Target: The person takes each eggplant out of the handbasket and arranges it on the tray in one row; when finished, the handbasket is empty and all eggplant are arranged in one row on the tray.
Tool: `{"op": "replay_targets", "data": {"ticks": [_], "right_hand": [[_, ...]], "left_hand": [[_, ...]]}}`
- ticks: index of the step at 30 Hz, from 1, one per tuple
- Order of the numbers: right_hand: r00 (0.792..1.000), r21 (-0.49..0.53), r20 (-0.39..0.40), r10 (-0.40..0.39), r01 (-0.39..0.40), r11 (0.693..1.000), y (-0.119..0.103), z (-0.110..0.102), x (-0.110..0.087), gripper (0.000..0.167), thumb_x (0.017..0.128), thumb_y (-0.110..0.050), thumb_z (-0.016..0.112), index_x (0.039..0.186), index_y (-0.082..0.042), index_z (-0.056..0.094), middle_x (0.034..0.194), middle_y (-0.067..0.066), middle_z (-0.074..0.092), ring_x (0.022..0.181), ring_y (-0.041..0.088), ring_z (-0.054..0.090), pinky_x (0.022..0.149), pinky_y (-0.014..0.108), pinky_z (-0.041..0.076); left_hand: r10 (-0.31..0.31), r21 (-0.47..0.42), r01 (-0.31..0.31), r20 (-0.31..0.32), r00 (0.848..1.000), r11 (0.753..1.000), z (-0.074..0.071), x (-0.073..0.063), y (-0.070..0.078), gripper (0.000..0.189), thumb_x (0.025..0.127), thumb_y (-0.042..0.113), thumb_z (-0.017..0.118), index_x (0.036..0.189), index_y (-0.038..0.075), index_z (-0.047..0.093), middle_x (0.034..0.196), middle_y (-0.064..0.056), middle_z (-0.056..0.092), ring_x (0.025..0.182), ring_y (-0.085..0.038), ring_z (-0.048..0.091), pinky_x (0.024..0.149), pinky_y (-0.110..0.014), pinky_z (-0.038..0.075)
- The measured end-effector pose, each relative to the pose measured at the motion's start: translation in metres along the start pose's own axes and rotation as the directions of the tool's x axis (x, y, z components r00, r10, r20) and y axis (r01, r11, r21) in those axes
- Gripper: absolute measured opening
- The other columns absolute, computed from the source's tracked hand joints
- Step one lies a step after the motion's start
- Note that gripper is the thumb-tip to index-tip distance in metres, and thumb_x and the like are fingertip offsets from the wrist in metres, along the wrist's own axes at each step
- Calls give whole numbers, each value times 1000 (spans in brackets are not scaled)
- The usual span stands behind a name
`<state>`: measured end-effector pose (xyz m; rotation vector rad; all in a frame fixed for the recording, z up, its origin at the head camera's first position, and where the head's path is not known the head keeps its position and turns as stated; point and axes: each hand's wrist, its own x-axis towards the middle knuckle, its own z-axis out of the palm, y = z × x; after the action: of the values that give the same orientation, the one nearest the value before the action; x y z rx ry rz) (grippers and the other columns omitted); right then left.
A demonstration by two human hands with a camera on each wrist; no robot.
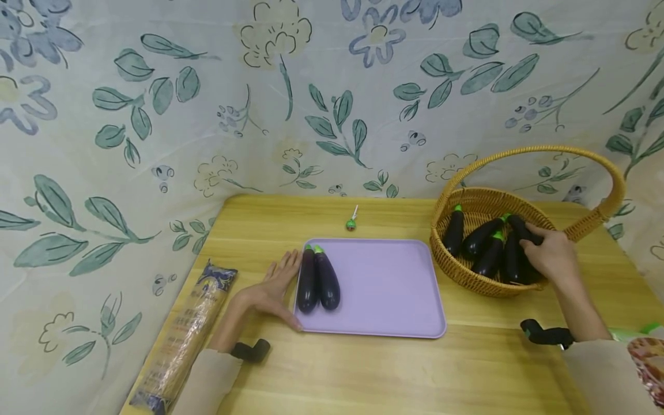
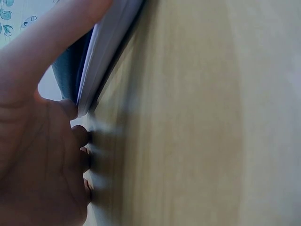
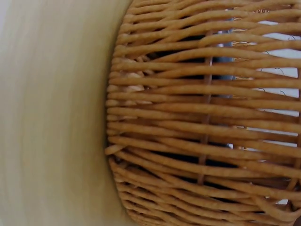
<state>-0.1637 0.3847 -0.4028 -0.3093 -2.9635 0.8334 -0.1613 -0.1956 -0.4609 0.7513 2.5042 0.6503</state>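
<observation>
Two dark purple eggplants (image 1: 308, 282) lie side by side at the left end of a lilac tray (image 1: 386, 288). My left hand (image 1: 267, 293) rests at the tray's left edge, fingers spread and thumb near the front corner; in the left wrist view, the hand (image 2: 42, 155) is beside the tray's rim (image 2: 107, 52). On the right, my right hand (image 1: 554, 253) reaches into a wicker basket (image 1: 461, 275) and grips an eggplant (image 1: 519, 226) among several others (image 1: 489, 258). The right wrist view shows only the basket's woven side (image 3: 202, 108) and tabletop, with that hand hidden.
A lollipop (image 1: 351, 223) with a green wrapper lies behind the tray. Along the table's left edge is a long clear packet (image 1: 189, 334) with blue ends. The basket's tall handle (image 1: 539, 148) arches above it. Floral cloth (image 1: 332, 75) hangs behind the table.
</observation>
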Motion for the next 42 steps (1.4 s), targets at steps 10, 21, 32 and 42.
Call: {"op": "replay_targets", "data": {"ticks": [10, 21, 32, 42], "right_hand": [[999, 25, -38, 2, -1, 1000, -1, 3, -8, 55, 105, -22, 51, 150, 8, 43, 77, 30, 62, 42, 13, 29, 45, 30, 32], [996, 148, -12, 85, -83, 986, -2, -1, -12, 61, 108, -37, 48, 159, -5, 35, 149, 48, 38, 46, 15, 29, 50, 33, 34], [980, 355, 54, 189, -196, 914, -11, -9, -19, 68, 104, -56, 50, 162, -26, 30, 172, 20, 13, 155, 53, 13, 119, 72, 27], [986, 475, 126, 110, -158, 866, -32, -15, -41, 69, 102, -54, 57, 161, -27, 34, 173, 5, 15, 160, 41, -3, 127, 69, 6]], "left_hand": [[10, 0, -9, -4, 1000, 1000, 1, 0, -1, 163, 56, 54, 98, 164, 3, -13, 170, -23, -20, 159, -42, -17, 128, -64, -7], [10, 3, -10, -1, 1000, 1000, 1, 0, -2, 162, 57, 55, 98, 164, 3, -13, 170, -23, -20, 159, -42, -17, 128, -64, -7], [8, -9, -8, 2, 1000, 1000, -1, -1, 0, 162, 57, 54, 98, 164, 2, -12, 170, -24, -20, 159, -42, -17, 128, -64, -8], [3, -18, -3, 0, 1000, 1000, -2, 0, 2, 162, 57, 53, 98, 164, 3, -13, 170, -23, -20, 159, -42, -17, 128, -64, -8]]}}
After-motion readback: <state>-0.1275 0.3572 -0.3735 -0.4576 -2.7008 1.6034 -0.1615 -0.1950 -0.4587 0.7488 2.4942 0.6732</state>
